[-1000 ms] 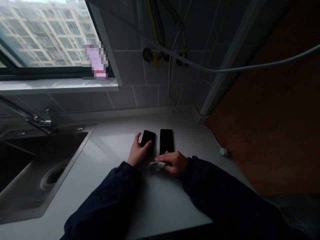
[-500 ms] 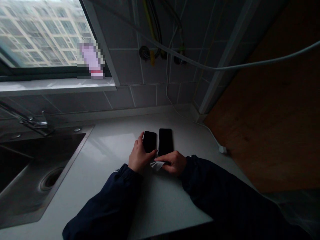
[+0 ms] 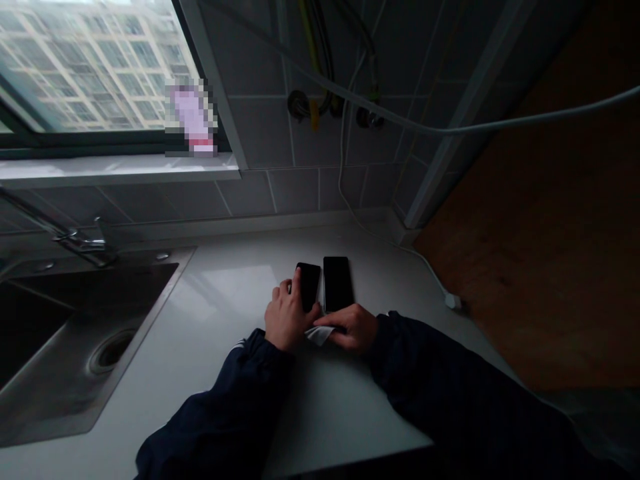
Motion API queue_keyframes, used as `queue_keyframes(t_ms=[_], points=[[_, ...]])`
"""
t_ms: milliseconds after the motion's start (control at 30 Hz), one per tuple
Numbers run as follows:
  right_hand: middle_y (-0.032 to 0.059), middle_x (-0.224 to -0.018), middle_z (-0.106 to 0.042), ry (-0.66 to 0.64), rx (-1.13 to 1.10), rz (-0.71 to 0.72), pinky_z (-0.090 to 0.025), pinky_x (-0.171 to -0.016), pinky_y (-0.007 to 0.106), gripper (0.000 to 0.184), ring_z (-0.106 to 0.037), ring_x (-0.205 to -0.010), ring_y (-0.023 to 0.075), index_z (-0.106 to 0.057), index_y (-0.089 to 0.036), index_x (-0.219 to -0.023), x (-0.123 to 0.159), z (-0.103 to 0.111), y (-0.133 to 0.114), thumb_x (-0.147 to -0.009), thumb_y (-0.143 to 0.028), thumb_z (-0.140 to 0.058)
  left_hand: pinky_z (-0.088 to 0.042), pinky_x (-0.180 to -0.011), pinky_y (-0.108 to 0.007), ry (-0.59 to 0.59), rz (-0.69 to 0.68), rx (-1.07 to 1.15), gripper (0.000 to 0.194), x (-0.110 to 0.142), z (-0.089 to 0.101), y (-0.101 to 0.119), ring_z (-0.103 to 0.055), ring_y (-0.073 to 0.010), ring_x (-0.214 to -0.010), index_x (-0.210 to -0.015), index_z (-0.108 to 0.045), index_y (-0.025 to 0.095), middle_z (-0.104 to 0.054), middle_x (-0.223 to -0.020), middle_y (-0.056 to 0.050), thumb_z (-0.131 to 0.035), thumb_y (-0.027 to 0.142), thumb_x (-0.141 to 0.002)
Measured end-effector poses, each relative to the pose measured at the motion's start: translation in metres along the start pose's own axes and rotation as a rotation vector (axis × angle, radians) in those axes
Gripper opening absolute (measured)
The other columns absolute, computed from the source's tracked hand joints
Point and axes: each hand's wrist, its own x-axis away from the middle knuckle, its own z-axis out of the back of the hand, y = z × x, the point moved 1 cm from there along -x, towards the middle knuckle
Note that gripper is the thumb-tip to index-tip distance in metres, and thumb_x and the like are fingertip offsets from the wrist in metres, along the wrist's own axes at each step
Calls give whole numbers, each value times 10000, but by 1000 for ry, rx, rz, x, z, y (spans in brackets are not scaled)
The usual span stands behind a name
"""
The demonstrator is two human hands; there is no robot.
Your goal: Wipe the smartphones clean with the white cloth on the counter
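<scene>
Left hand (image 3: 289,319) and right hand (image 3: 351,328) at two flat black smartphones on a white glossy counter (image 3: 225,300)

Head view: the left hand is half open, its fingertips lying on the narrower black smartphone (image 3: 308,287) at lower middle of the frame. The right hand is curled and has hold of a crumpled white cloth (image 3: 318,335), just below the wider black smartphone (image 3: 338,284). The two phones lie side by side, right of a steel sink (image 3: 55,393).

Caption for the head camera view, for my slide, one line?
Left hand on a smartphone, right hand holding a white wipe beside a second phone.
</scene>
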Motion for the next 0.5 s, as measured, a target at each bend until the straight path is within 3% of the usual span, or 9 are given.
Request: queue_keyframes(t_ms=[200,300,433,500], points=[[99,-952,-824,-12,-12,-62,-560,-684,254,296,-773,-739,188,-787,-160,-1116,0,2,-1,-973,-329,-591,-504,-929,-485,11,0,-45,815,2,2,3,-552,-376,-1202,-1602,-321,160,-591,-1347,-190,-611,453,-899],[106,-939,-817,15,-59,-150,-544,-684,267,475,-765,-757,191,-776,-149,-1164,1,3,-7,-1056,-478,-451,-503,-913,-511,30,-6,-43,780,4,3,4,-570,-386,-1167,-1573,-373,161,-613,-1301,-192,-624,450,-894],[83,-820,-779,143,-115,-277,-497,-636,281,670,-686,-656,173,-797,-146,-1121,0,6,-14,-1057,-617,-324,-484,-962,-583,102,-37,50,761,4,-1,4,-522,-433,-1255,-1548,-405,147,-530,-1429,-229,-651,417,-880],[36,-660,-687,242,-150,-373,-437,-563,268,690,-582,-544,141,-810,-154,-1077,-2,9,-15,-1049,-638,-319,-447,-1053,-583,177,-137,189,683,4,-3,7,-469,-413,-1339,-1517,-441,147,-476,-1493,-220,-635,363,-899]])
